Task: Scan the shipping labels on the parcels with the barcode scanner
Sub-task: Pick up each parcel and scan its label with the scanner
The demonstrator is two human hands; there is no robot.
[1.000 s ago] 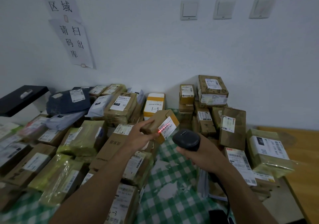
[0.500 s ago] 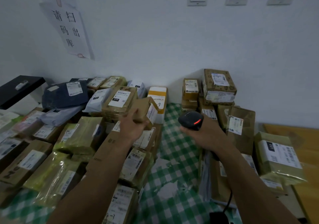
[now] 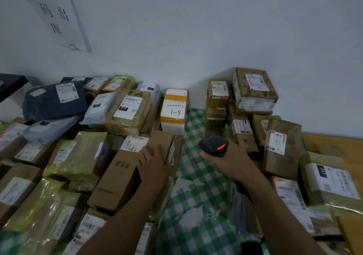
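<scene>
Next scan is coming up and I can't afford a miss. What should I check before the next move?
1. Scanner in right hand: ok.
2. Scanner's red light on: ok.
3. Small brown box resting on the pile: ok.
4. Left hand free for the next parcel: not ok, it holds that box.
5. Readable label nearby: ok, on the white-and-yellow box.

Two hands (image 3: pixel 153 166), one scanner (image 3: pixel 213 145), one wall notice (image 3: pixel 57 13), roughly thirty parcels (image 3: pixel 127 113)
</scene>
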